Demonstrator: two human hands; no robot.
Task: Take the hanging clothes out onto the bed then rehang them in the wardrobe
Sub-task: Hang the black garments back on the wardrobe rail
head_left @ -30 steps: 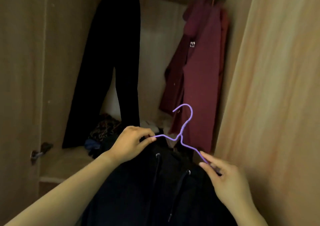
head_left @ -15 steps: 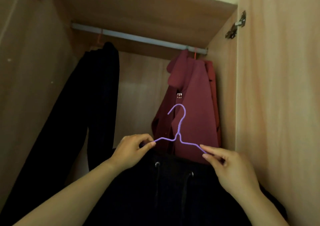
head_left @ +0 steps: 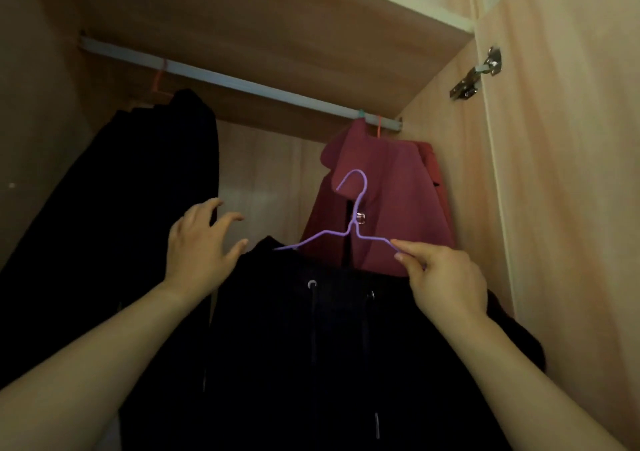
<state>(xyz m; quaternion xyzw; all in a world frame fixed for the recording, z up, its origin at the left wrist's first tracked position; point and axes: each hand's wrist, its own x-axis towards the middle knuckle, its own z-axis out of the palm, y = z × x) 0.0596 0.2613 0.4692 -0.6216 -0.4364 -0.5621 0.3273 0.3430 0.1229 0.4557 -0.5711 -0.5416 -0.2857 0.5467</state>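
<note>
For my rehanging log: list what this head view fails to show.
Head view:
- The purple hanger: one arm's end hidden under the black hoodie collar, the other behind the right hand grip.
- Hoodie's hem: cut off by the bottom edge.
- The red coat: lower part behind hoodie and hand.

1. Home setting, looking into a wardrobe point(head_left: 467, 173) with light wood-laminate side walls and back panel.
2. Pale hanging rail point(head_left: 242, 81) runs across just under a fixed top shelf point(head_left: 277, 17).
3. Metal hinge point(head_left: 476, 76) on the right wall, with the door point(head_left: 571, 242) standing open.
4. Everyday clothes on the rail: black garment point(head_left: 145, 191) at left under an orange hanger hook point(head_left: 158, 78), maroon jacket point(head_left: 391, 201) at right.
5. Purple wire hanger point(head_left: 358, 204) with a black drawstring hoodie point(head_left: 311, 346) in front of the opening.
</note>
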